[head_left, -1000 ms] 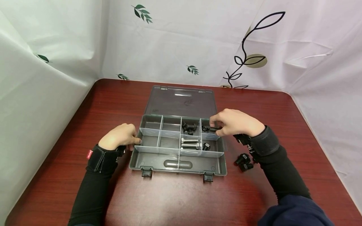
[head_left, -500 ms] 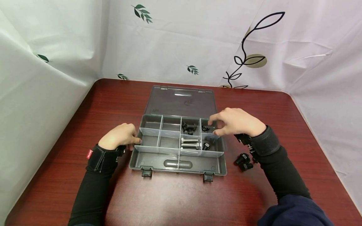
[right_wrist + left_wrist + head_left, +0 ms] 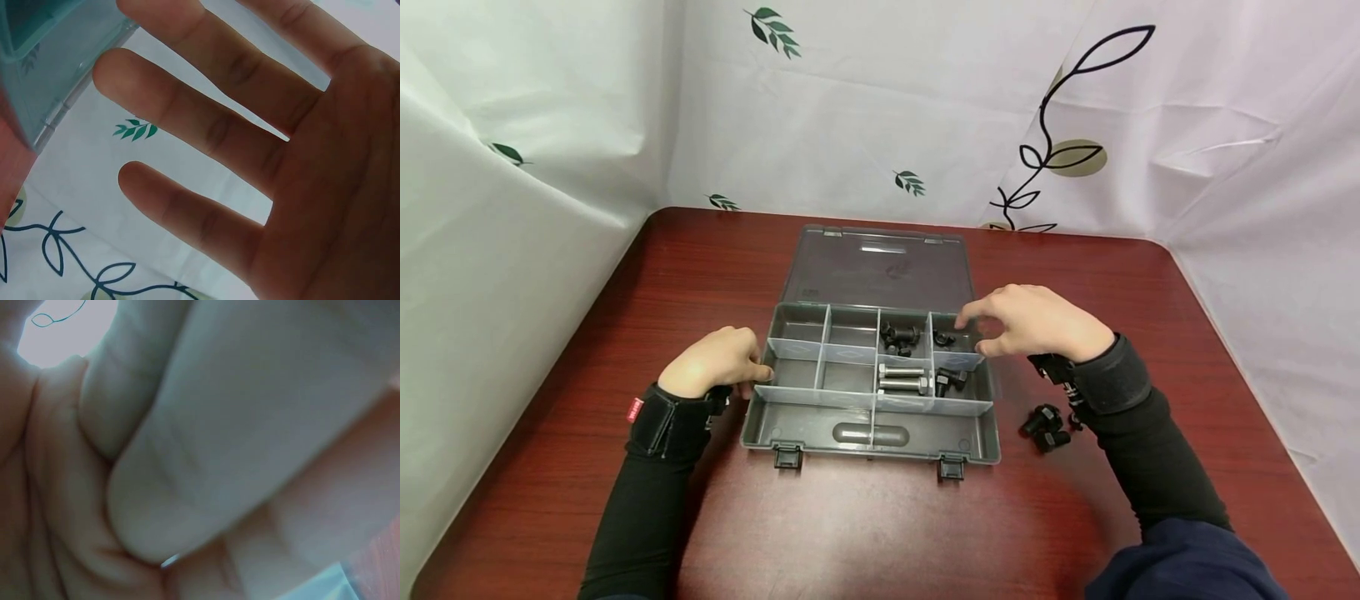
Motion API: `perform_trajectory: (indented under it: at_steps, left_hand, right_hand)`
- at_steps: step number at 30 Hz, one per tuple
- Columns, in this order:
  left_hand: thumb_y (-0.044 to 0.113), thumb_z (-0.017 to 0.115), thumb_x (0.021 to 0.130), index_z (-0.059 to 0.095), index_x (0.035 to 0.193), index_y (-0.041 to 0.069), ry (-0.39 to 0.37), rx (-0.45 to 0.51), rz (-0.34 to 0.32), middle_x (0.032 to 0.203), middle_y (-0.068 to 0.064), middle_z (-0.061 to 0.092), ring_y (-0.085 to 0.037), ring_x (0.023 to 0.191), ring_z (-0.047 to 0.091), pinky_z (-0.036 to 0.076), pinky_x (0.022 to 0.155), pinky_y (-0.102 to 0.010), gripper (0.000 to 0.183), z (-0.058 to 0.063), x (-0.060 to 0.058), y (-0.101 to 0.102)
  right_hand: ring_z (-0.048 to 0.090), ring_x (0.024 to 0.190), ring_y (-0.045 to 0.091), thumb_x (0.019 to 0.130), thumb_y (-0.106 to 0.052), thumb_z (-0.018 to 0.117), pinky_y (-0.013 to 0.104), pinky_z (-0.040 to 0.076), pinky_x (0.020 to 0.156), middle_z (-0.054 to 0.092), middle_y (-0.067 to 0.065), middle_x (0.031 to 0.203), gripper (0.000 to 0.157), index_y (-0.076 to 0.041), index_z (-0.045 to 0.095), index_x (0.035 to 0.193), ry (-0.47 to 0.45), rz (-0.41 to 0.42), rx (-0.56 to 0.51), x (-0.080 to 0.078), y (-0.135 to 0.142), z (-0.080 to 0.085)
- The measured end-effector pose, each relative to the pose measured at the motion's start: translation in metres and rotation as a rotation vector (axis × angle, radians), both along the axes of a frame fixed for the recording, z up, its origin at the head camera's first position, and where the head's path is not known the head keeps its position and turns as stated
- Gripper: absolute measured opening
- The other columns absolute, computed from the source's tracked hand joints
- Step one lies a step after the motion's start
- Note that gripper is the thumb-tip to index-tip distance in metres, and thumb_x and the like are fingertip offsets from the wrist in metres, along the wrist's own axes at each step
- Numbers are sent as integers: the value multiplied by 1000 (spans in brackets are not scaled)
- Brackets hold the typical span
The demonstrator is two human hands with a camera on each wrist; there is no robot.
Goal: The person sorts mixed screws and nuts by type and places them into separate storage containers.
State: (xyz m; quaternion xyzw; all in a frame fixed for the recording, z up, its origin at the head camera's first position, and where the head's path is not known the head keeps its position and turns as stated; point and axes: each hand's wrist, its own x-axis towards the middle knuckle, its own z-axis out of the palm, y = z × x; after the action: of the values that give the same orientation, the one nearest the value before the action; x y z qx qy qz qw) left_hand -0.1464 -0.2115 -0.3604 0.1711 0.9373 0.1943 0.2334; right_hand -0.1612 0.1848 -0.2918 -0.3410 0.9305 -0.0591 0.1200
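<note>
A grey plastic compartment box (image 3: 820, 421) lies on the table with its lid (image 3: 880, 267) folded back. At its left wall my left hand (image 3: 718, 362) has its thumb over the rim and its other fingers curled outside; in the left wrist view these fingers (image 3: 206, 444) hide most of the box. My right hand (image 3: 1037, 321) hovers over the rear right compartment, fingers (image 3: 200, 125) spread and holding nothing. Black bolts (image 3: 951, 381) lie in the middle right compartment. Small black parts (image 3: 943, 338) sit behind them. Silver bolts (image 3: 903, 379) lie in the compartment to their left.
More black fasteners (image 3: 900, 337) fill the third rear compartment. A small pile of black bolts (image 3: 1047, 427) lies on the table (image 3: 850, 533) right of the box, beside my right forearm. Two latches (image 3: 951, 468) hang at the box's front. White patterned cloth (image 3: 835, 117) surrounds the table.
The black bolt that was by my right fingertips has dropped into the middle right compartment beside another one. My right hand has parted its fingers and shifted slightly right. My left hand has stayed put.
</note>
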Motion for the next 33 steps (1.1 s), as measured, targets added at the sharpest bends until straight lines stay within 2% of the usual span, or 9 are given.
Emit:
perform_trajectory:
  at_steps: [2,10,15,22,29,33]
  left_hand:
    - [24,63,85,65,63,14,-3,-4,0,52,5,58,-13,49,58,46,57,-30,24,1,0,-1]
    - [24,62,85,64,63,13,-4,-15,4,53,4,58,-13,49,57,46,59,-31,25,3,1,-5]
    - [24,63,85,64,63,13,-5,-9,7,52,4,58,-13,49,57,46,57,-31,24,3,1,-5]
    - [23,62,85,64,63,13,-7,-5,8,53,4,58,-13,49,58,46,56,-30,24,1,0,-3]
    - [23,62,84,63,61,13,3,-10,3,51,4,58,-12,47,57,46,56,-30,25,1,0,0]
    - [23,62,84,63,60,13,12,-12,1,51,4,57,-12,47,57,46,58,-30,26,2,0,1]
  right_hand:
    - [51,74,10,77,-23,65,35,41,63,65,0,102,34,-25,65,111,4,1,1,0,3,0]
    - [58,84,13,77,-21,66,39,45,70,65,-5,102,34,-25,65,111,-18,-30,-23,4,21,-5]
    - [59,85,15,77,-22,67,38,44,69,65,-1,104,36,-20,65,113,-54,-53,-32,7,33,-13]
    - [58,83,14,77,-28,70,39,44,68,64,-3,100,38,-19,65,114,-79,-95,-6,10,46,-25]
    - [57,81,13,75,-31,72,36,44,67,63,-3,95,45,-15,63,116,-170,-121,1,15,59,-41]
    - [58,81,14,74,-32,73,35,45,67,64,-2,96,45,-14,63,114,-268,-146,-9,18,66,-48]
